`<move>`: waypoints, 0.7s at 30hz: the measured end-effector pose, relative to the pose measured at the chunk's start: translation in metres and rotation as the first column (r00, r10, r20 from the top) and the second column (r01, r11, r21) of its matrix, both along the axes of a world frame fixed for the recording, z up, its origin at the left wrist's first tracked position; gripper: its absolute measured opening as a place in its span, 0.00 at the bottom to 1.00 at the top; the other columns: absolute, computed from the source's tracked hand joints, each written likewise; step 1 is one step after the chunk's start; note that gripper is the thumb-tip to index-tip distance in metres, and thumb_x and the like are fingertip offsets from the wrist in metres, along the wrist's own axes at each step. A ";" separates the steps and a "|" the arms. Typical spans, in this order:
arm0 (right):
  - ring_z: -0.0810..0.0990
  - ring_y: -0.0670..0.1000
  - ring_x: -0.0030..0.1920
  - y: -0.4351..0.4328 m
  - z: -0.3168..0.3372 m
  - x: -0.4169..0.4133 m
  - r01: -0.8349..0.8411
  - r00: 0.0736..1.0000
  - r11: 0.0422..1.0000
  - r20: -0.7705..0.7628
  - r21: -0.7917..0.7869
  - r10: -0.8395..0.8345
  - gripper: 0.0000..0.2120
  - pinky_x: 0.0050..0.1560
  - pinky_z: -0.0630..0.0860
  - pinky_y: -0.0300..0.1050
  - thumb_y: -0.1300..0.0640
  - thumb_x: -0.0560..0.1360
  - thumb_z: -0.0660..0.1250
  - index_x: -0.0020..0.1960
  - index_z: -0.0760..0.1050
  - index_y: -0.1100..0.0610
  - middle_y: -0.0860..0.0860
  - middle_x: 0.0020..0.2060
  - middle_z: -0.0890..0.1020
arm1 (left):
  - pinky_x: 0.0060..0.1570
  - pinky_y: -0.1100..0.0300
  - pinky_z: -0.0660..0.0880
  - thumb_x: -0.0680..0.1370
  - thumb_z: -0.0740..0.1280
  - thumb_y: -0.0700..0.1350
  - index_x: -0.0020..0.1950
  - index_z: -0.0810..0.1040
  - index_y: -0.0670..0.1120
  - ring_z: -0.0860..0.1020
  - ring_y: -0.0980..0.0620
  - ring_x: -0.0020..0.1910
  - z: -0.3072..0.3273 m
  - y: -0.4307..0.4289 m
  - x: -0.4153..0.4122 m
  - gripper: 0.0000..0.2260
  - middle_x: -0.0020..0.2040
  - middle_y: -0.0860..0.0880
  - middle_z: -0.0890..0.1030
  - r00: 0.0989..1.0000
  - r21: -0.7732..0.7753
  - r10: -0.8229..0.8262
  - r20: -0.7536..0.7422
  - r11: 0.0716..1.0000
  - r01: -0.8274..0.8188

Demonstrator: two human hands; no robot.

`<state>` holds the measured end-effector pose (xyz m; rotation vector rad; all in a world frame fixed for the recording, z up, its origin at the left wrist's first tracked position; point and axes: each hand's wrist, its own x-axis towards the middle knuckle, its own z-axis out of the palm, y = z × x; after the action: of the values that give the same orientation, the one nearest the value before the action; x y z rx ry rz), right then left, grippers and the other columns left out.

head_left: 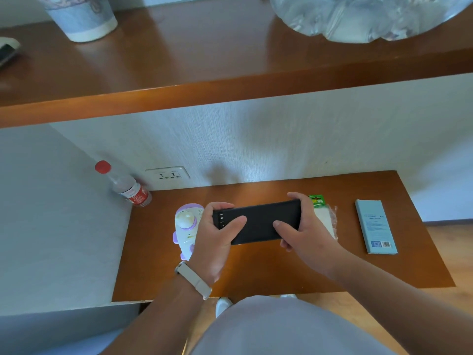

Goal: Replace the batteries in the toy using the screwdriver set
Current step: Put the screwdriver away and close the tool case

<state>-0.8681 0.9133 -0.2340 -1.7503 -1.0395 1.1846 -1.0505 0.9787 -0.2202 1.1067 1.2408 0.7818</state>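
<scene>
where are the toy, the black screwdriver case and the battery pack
toy point(185, 221), head view, round dial
black screwdriver case point(259, 219), head view, top face
battery pack point(316, 201), head view, green card

Left grip point(214, 243) and right grip point(307, 233) both curled.

You're in a home or hotel room: low brown wooden desk point(281, 272), matching wooden shelf point(204, 60) above, white wall socket point(167, 173) between.

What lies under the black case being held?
Bare table; the toy shows partly behind the left hand, the battery pack behind the right hand. Directly beneath the case is covered.
</scene>
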 end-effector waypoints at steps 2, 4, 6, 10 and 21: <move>0.83 0.52 0.41 -0.002 -0.003 -0.003 0.022 1.000 1.000 -0.008 0.003 -0.022 0.31 0.38 0.83 0.41 0.50 0.78 0.69 0.73 0.54 0.39 0.48 0.52 0.74 | 0.45 0.51 0.85 0.67 0.74 0.50 0.57 0.75 0.52 0.81 0.44 0.54 -0.001 -0.001 -0.001 0.20 0.51 0.46 0.79 1.000 0.018 -0.004 -0.002 1.000 0.004; 0.83 0.52 0.42 -0.004 -0.005 -0.006 0.038 0.998 0.999 -0.043 0.002 -0.038 0.35 0.36 0.81 0.39 0.51 0.77 0.69 0.75 0.51 0.38 0.47 0.52 0.73 | 0.47 0.47 0.85 0.67 0.74 0.49 0.57 0.75 0.51 0.81 0.42 0.55 -0.003 -0.002 -0.004 0.20 0.51 0.45 0.79 1.000 0.003 -0.007 0.011 1.000 0.007; 0.82 0.52 0.43 -0.005 -0.006 -0.010 0.049 0.996 0.999 -0.071 0.008 -0.048 0.38 0.36 0.81 0.37 0.50 0.77 0.70 0.75 0.48 0.35 0.44 0.51 0.73 | 0.52 0.42 0.84 0.67 0.73 0.49 0.58 0.75 0.51 0.80 0.41 0.57 -0.003 -0.004 -0.002 0.20 0.53 0.44 0.78 1.000 -0.015 -0.013 0.017 1.000 0.014; 0.79 0.48 0.50 -0.004 -0.009 -0.013 0.037 0.998 0.999 -0.050 0.007 -0.037 0.40 0.39 0.80 0.32 0.46 0.75 0.70 0.74 0.45 0.32 0.38 0.53 0.70 | 0.56 0.40 0.82 0.66 0.73 0.49 0.58 0.74 0.52 0.79 0.41 0.58 -0.004 -0.006 0.005 0.21 0.55 0.43 0.77 1.000 -0.002 -0.018 -0.003 1.000 0.018; 0.79 0.49 0.49 -0.011 -0.017 0.000 -0.004 0.999 1.000 0.037 -0.029 0.005 0.09 0.42 0.81 0.36 0.46 0.79 0.64 0.57 0.66 0.41 0.44 0.49 0.76 | 0.53 0.44 0.84 0.66 0.73 0.48 0.60 0.74 0.51 0.79 0.42 0.59 -0.013 -0.007 -0.002 0.23 0.56 0.43 0.76 0.997 -0.072 -0.079 0.005 0.994 0.079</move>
<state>-0.8679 0.9027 -0.2510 -1.7992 -1.0538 1.1794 -1.0524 0.9712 -0.2335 1.0894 1.2073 0.6729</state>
